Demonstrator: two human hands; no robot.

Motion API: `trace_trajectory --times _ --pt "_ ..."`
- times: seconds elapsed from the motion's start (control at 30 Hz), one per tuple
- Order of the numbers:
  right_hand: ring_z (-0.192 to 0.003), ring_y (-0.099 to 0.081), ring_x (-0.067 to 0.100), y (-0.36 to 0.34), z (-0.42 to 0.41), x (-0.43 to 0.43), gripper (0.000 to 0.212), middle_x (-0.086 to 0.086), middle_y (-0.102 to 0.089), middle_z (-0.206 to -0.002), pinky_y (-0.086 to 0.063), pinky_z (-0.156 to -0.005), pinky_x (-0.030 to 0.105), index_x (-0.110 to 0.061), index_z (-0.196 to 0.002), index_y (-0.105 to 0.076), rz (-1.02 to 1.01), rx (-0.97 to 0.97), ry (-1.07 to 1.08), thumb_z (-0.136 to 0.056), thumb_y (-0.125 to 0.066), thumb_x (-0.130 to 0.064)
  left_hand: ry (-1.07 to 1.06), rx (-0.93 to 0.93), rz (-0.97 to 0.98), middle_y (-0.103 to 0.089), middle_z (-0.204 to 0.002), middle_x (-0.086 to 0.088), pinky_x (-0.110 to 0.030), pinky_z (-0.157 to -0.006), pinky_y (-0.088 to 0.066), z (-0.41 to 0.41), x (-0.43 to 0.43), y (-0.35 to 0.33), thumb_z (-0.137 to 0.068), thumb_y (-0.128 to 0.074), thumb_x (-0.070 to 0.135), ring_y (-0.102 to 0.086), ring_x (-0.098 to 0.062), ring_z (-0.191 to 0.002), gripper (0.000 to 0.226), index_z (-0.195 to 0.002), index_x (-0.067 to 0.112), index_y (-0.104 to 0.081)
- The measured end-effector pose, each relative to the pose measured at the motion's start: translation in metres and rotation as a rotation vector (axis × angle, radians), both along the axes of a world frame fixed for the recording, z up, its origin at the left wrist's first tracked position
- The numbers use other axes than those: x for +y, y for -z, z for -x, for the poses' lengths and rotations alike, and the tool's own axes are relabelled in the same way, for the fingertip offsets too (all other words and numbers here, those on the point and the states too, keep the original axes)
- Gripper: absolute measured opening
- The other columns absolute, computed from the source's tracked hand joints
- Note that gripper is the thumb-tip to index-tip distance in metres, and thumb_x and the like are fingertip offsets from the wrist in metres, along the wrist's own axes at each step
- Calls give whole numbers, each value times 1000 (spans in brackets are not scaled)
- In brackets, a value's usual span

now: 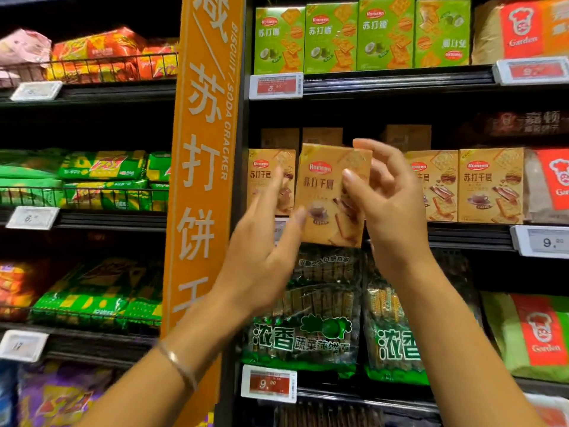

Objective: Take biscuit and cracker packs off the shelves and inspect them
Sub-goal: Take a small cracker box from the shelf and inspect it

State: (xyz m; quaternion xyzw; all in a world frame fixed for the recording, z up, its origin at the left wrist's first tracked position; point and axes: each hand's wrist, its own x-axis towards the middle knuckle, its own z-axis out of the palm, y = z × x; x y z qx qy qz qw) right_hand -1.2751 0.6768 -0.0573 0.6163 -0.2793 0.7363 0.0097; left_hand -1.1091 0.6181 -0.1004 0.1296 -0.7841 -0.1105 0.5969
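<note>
Roughly at the centre of the view, a tan cracker box [326, 192] is held upright in front of the middle shelf, its printed face turned toward the camera and its top leaning slightly to one o'clock. The right hand [388, 204] grips it from the three o'clock side, with the thumb [351, 180] pressed on the front face and the fingers curled round the top right corner and the back. The left hand [264, 251] comes up from seven o'clock with its fingers straight and spread, holding nothing. Its thumb tip lies just beside the box's lower left edge (motion blur hides whether it touches). A thin bracelet [178, 365] circles the left wrist.

Behind the held box, matching tan boxes [489, 186] stand in a row on the same shelf, at three and nine o'clock from it. At twelve o'clock, on the shelf above, stands a row of green cracker boxes [331, 35]. At six o'clock, on the shelf below, are dark green biscuit bags [308, 318], and under them hangs a red price tag [268, 384] reading 9.00. A tall orange aisle sign [203, 167] lettered "BISCUIT / SODA CRACKER" runs top to bottom at nine o'clock, between the two shelf bays. Beyond it, green and yellow packs [101, 167] lie behind a wire rail. Red-labelled Garden packs [523, 29] fill the far right edge at two o'clock.
</note>
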Motion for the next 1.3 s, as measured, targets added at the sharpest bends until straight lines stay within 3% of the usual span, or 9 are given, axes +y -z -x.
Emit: trace_trajectory --times 0.23,0.33,0.5,0.57,0.67,0.87,0.97,1.1,1.3 --pt "-120 -68 13 86 -16 25 38 -6 -73 -125 -58 -93 36 -36 -125 -69 -212 -39 -166 -87 -71 -36 613 133 -607 -70 -136 7 -31 -87 -62 -14 25 85 -88 -65 57 -69 -18 -123 55 -142 52 -52" --pt "-122 -66 14 124 -12 31 35 -8 -72 -126 -53 -97 42 -38 -121 -72 -335 -103 -217 -87 -68 -43 586 271 -955 -78 -113 -11 -40 -68 -63 -11 35 111 -87 -74 48 -79 -25 -93 54 -136 31 -61" --pt "-118 -69 22 206 -14 45 58 -4 -71 -128 -55 -92 45 -36 -125 -69 -503 -295 -236 -73 -81 -60 848 275 -1035 -51 -65 -20 -18 -35 -43 -25 53 171 -104 -39 -13 -51 -2 -27 43 -146 -15 -42" --pt "-116 -70 29 238 -18 51 48 2 -73 -125 -54 -95 51 -32 -125 -70 -556 -376 -251 -81 -79 -48 820 153 -1231 -69 -74 -26 -24 -49 -49 -28 67 197 -75 -74 6 -68 -6 -52 81 -150 -8 -48" --pt "-114 -70 30 273 -22 59 42 5 -75 -121 -54 -91 45 -23 -124 -70 -621 -455 -233 -84 -73 -32 1078 265 -1543 -64 -135 -32 -43 -64 -49 -33 80 223 -84 -62 37 -70 -41 -95 69 -144 3 -60" --pt "-102 -71 29 297 -25 74 48 10 -76 -114 -55 -81 41 -22 -121 -71 -737 -491 -196 -77 -79 -40 1348 301 -1656 -63 -140 -26 -46 -78 -59 -40 81 264 -105 -36 60 -70 -41 -104 72 -153 8 -50" --pt "-105 -72 32 303 -25 79 46 9 -77 -115 -56 -88 46 -22 -124 -69 -760 -532 -212 -81 -74 -39 1133 278 -1571 -63 -143 -21 -44 -74 -61 -39 83 273 -96 -51 69 -72 -35 -105 76 -151 17 -56" --pt "-114 -72 29 308 -29 81 47 4 -75 -124 -56 -92 50 -27 -131 -65 -806 -548 -300 -87 -73 -38 708 181 -1385 -67 -141 -14 -46 -81 -61 -37 81 281 -82 -80 50 -71 -35 -116 69 -145 31 -60" --pt "-111 -73 24 318 -24 81 55 4 -75 -123 -59 -81 31 -33 -138 -60 -799 -534 -360 -84 -70 -25 571 60 -1286 -66 -144 -5 -56 -108 -49 -44 83 290 -81 -84 12 -67 -33 -128 70 -145 26 -59"
